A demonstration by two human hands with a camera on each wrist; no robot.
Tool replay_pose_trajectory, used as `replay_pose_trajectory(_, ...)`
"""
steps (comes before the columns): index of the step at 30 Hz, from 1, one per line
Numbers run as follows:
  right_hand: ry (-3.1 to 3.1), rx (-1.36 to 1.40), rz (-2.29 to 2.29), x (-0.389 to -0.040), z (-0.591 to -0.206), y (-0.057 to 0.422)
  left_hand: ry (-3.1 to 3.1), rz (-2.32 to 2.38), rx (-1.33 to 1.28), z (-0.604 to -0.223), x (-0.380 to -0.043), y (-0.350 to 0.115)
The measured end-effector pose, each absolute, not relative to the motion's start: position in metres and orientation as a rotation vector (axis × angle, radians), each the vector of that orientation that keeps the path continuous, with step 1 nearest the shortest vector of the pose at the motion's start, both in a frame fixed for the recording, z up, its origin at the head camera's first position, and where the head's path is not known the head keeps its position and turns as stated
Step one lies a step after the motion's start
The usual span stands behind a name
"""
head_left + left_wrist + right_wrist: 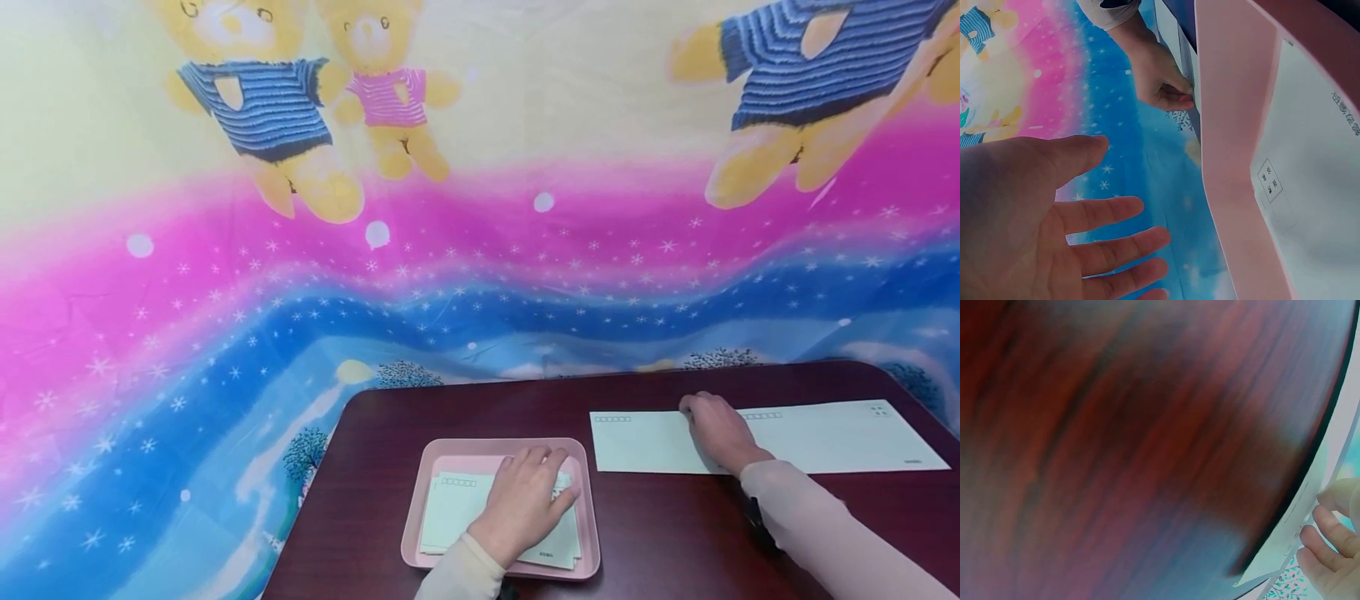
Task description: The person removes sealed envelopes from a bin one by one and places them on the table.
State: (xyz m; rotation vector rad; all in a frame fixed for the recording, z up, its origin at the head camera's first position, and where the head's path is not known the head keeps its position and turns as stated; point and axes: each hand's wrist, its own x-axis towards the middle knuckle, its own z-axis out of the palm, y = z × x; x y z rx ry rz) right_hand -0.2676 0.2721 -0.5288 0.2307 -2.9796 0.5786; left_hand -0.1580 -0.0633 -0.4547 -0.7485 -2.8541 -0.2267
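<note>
A stack of pale green envelopes (459, 512) lies in a pink tray (411, 533) on the left of the table. My left hand (521, 504) is above that stack with its fingers spread; in the left wrist view the left hand (1041, 231) holds nothing. Further right, a left envelope (637, 446) and a right envelope (847, 437) lie flat side by side. My right hand (720, 429) covers where they meet, with curled fingers pinching the left envelope near its far edge. Fingertips (1310, 540) touch the paper in the right wrist view. The exact grip is partly hidden.
The dark brown table (510, 417) has rounded far corners. Behind it hangs a colourful cloth (525, 275) printed with teddy bears and snowflakes. The tray's raised rim stands around the envelope stack.
</note>
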Motion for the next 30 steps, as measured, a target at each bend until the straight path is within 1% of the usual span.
replay_pose_trajectory(8, -2.975, 0.206, 0.577, -0.267, -0.526, 0.271, -2.85, -0.21, -0.756, -0.454, -0.158, -0.058)
replay_pose_trajectory(13, -2.949, 0.194, 0.59, -0.265, -0.517, 0.266, -2.83, -0.214, -0.761, -0.452, -0.158, -0.054)
replay_pose_trajectory(21, -2.893, 0.274, 0.623, -0.257, -0.499, 0.248, -2.796, -0.205, -0.767, -0.449, -0.158, -0.054)
replay_pose_trajectory(30, -2.881, 0.353, 0.613, -0.239, -0.493, 0.234, -2.819, -0.255, -0.725, -0.446, -0.157, -0.06)
